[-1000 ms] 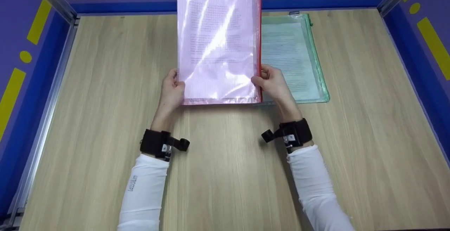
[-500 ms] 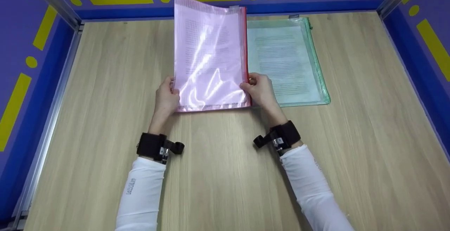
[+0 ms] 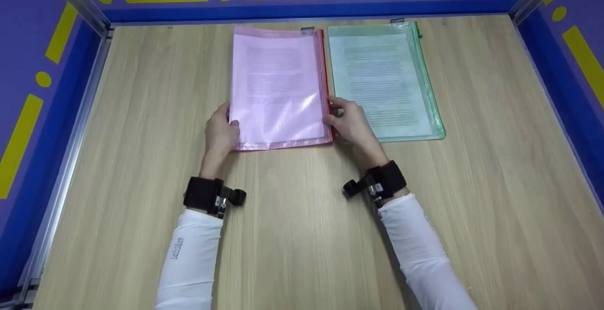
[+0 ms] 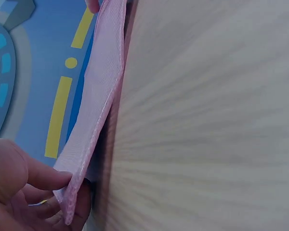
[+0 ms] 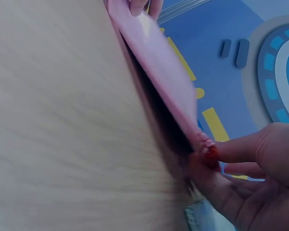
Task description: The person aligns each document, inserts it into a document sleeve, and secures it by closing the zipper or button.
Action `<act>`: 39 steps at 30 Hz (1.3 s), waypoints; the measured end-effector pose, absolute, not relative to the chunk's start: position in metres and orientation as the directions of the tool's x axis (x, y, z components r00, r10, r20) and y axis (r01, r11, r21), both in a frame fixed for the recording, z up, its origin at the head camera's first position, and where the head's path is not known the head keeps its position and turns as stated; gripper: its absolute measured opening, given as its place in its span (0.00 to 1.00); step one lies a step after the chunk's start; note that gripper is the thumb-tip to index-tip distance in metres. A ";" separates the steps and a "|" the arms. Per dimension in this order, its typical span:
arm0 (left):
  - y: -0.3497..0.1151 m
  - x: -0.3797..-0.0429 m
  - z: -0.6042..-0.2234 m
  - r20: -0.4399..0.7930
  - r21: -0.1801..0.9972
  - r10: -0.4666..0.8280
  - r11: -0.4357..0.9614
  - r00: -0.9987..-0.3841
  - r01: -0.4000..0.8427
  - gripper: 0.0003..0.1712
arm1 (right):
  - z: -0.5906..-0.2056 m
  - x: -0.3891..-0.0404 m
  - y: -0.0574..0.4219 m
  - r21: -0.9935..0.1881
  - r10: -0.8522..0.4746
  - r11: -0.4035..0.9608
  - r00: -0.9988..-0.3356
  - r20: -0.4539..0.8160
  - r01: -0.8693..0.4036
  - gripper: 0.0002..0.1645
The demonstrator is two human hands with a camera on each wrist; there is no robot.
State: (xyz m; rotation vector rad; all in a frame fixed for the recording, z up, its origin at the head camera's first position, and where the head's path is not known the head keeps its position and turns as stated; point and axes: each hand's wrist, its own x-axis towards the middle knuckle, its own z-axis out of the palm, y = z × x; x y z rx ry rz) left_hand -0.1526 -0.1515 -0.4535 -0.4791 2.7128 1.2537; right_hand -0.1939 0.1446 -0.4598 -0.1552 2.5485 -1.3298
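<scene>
A pink zip document folder (image 3: 276,88) with a printed sheet inside is held level by both hands, its near edge slightly above the table. At its lower left edge, my left hand (image 3: 221,129) pinches it, thumb on top and fingers beneath. My right hand (image 3: 350,122) pinches the red zip edge on the opposite side. Both wrist views show a dark gap between the folder and the tabletop. To the right lies a green zip document folder (image 3: 382,79), also with a printed sheet in it, and my right hand overlaps its left edge in the head view.
The wood-grain table (image 3: 292,234) is bounded by a blue-purple back wall (image 3: 302,10) with yellow marks and by side walls. A metal rail (image 3: 71,149) runs along the left edge. Each wrist wears a black camera strap (image 3: 204,194).
The pink folder has come down and left from a raised, tilted position, with both hands gripping it. It now lies nearly flat beside the green folder, whose left part is uncovered.
</scene>
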 end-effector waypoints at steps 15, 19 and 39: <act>-0.128 -0.134 -0.438 -0.167 0.436 0.060 0.900 -0.984 -0.019 0.30 | -0.443 -0.177 0.144 -0.553 -0.439 0.775 -0.890 -0.123 -0.306 0.24; -0.122 -0.129 -0.441 -0.222 0.436 0.170 0.898 -0.960 0.058 0.30 | -0.449 -0.174 0.143 -0.503 -0.502 0.771 -0.859 -0.100 -0.391 0.14; -0.120 -0.143 -0.456 -0.170 0.486 0.094 0.874 -0.981 -0.001 0.25 | -0.455 -0.179 0.139 -0.491 -0.501 0.779 -0.858 -0.116 -0.389 0.23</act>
